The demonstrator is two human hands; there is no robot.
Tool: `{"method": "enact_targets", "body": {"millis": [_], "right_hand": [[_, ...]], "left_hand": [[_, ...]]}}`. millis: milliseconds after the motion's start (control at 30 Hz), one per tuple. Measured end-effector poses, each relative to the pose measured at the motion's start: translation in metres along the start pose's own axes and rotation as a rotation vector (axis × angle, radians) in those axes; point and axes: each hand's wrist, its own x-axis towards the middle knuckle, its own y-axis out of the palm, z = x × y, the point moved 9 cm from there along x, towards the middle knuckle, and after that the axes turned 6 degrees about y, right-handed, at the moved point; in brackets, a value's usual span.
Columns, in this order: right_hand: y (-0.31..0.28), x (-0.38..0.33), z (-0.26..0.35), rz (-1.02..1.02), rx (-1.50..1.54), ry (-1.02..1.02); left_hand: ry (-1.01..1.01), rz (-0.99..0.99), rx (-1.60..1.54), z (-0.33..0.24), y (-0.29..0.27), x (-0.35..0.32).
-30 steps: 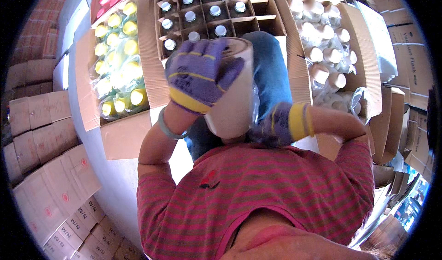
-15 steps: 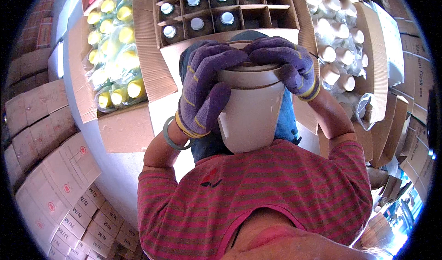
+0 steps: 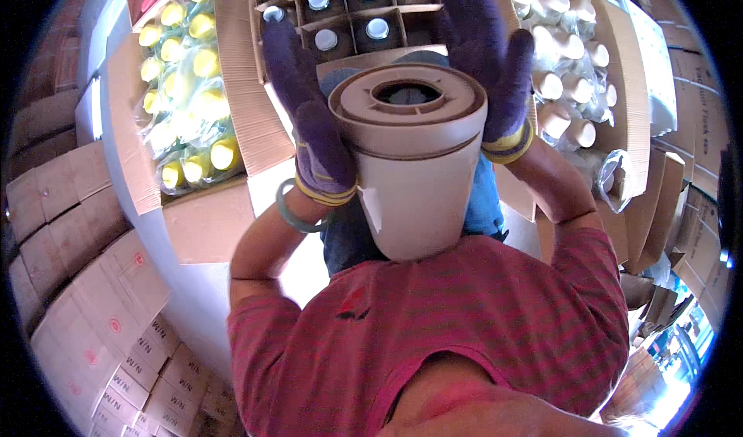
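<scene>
A white tapered container (image 3: pixel 414 197) sits upright in my lap against my striped shirt. Its wider upper end has a stepped rim around a round dark hole (image 3: pixel 408 93). My left hand (image 3: pixel 313 123), in a purple knit glove with a yellow-edged cuff, is open beside it, fingers stretched away from me, the heel of the palm seemingly against its side. On the other side my right hand (image 3: pixel 495 65), in a matching glove, is also open, thumb apart and slightly blurred; its wrist is close to the rim. Neither hand grips the container.
Ahead stands a divided carton (image 3: pixel 402 56) of dark bottles with pale caps. To the left is a carton (image 3: pixel 209 228) of yellow-capped bottles in plastic; to the right, one (image 3: pixel 635 104) of white-capped bottles. Stacked boxes (image 3: pixel 93 305) line the left, more (image 3: pixel 696 119) the right.
Both hands have let go of the container's top and spread apart to its sides, fingers straightened. The rim and hole now show. The container tilts slightly more toward view.
</scene>
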Motion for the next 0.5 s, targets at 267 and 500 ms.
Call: {"method": "enact_targets", "body": {"millis": [267, 500], "right_hand": [[-0.034, 0.02, 0.007, -0.1, 0.627, -0.092], [-0.021, 0.017, 0.0, -0.134, 0.532, -0.124]], "left_hand": [[0.788, -0.252, 0.137, -0.156, -0.01, 0.015], [0.372, -0.039, 0.106, -0.067, 0.015, 0.014]]}}
